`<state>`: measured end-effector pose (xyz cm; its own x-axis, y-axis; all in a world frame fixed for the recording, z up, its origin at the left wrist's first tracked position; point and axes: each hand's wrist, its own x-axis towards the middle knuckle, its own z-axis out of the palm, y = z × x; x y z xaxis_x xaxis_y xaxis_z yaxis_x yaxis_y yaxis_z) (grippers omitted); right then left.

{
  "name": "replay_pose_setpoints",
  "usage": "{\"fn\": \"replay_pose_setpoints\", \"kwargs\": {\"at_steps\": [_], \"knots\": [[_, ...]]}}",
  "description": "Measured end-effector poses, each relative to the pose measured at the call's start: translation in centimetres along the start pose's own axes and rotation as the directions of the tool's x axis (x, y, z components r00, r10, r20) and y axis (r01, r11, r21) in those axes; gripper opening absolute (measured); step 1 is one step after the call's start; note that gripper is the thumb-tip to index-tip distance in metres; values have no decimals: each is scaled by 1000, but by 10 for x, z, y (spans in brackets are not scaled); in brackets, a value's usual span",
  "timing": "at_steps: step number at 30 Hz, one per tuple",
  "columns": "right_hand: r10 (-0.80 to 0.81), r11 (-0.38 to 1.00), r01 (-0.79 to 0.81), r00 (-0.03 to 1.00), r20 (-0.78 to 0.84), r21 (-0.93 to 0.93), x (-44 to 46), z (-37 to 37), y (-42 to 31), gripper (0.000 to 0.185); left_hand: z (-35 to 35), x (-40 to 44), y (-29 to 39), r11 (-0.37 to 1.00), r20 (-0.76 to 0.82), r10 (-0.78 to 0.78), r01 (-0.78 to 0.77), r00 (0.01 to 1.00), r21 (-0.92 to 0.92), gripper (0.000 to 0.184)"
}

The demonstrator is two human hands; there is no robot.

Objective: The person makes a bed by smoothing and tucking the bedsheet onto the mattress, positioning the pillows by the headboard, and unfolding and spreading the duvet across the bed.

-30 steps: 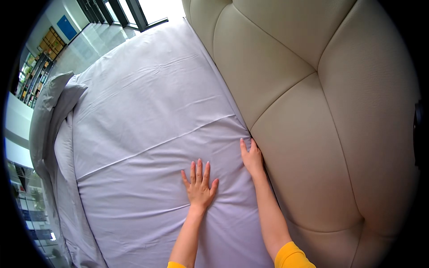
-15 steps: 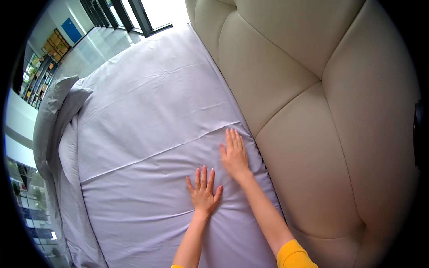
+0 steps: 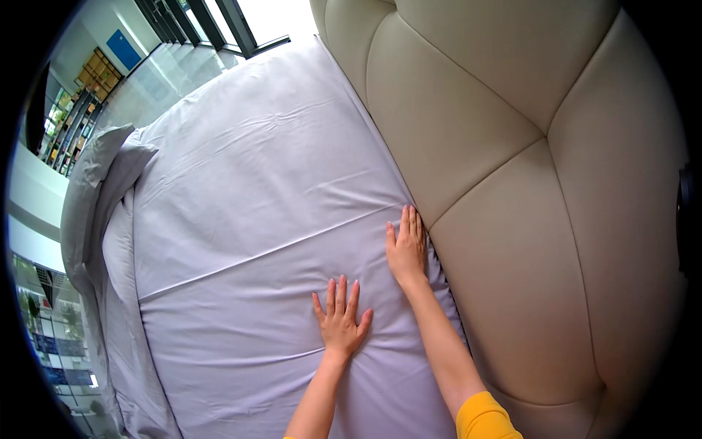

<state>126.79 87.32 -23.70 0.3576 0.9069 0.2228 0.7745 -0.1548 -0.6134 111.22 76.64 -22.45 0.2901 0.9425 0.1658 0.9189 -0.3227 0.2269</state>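
Observation:
A pale lilac bed sheet [image 3: 241,212] covers the mattress, with a long crease across its middle and smaller wrinkles nearer to me. My left hand [image 3: 341,322] lies flat on the sheet, fingers spread, holding nothing. Farther up and to the right, my right hand [image 3: 407,249] rests with straight fingers on the sheet's edge, beside the padded headboard [image 3: 504,241]. Its fingers are stretched out and close together, and nothing shows in them. Gathered folds of the sheet run along the gap by the headboard, below the right hand.
A folded-back duvet [image 3: 121,249] and what looks like a pillow [image 3: 99,161] lie along the left side of the bed. Beyond the bed are a shiny floor [image 3: 172,77], shelves [image 3: 73,132], a blue panel [image 3: 123,48] and dark-framed glass doors [image 3: 234,25].
My right hand has slid right across the sheet to its edge at the headboard. My left hand stays flat in nearly the same place. The view has shifted slightly.

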Motion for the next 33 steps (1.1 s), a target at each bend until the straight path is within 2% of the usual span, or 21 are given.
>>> {"fn": "replay_pose_setpoints", "kwargs": {"at_steps": [3, 5, 6, 8, 14, 21, 23, 25, 26, 27, 29, 33], "knots": [[-57, 997, 58, 998, 22, -45, 7, -4, 2, 53, 1, -2, -1, 1000, 0, -2, 2, 1000, 15, 54], [145, 944, -175, 982, 123, 281, 22, -12, 0, 54, 0, -1, 0, 1000, 1, -12, 12, 1000, 22, 54], [144, 945, -173, 982, 123, 279, 26, -16, -2, 54, 0, -1, 1, 1000, 0, -15, 15, 1000, 17, 54], [255, 871, -339, 931, 262, 356, 32, -20, -4, 55, -1, -1, 0, 1000, -3, -12, 13, 1000, 13, 54], [200, 913, -266, 953, 228, 311, 43, 0, 14, 59, -2, -2, 0, 1000, -8, 0, 0, 1000, 5, 54], [232, 920, -298, 937, 260, 254, 47, -4, 14, 63, -1, -2, 1, 999, -14, 1, -1, 1000, -32, 54], [73, 961, -107, 988, 138, 257, 31, -5, 18, 60, -1, 0, -1, 999, -13, 0, 0, 1000, -41, 54], [-33, 928, 9, 998, 58, 371, -9, -23, 12, 53, -1, 0, -1, 1000, -31, 3, -4, 1000, -30, 54], [-143, 979, 135, 989, 43, 151, -31, -38, 4, 51, -2, 0, 0, 999, -26, 1, -2, 1000, -35, 54], [-251, 964, 255, 966, 58, -77, -53, -54, -1, 49, -3, 1, 1, 999, -24, -1, 0, 1000, -39, 54], [-204, 977, 213, 960, 194, -26, -94, -75, 0, 49, -5, 1, 2, 999, -22, 4, -5, 1000, -40, 54], [-57, 991, 82, 972, 226, -103, -158, -110, 44, 49, -3, 0, 3, 1000, -46, -6, 5, 999, -10, 54]]}}
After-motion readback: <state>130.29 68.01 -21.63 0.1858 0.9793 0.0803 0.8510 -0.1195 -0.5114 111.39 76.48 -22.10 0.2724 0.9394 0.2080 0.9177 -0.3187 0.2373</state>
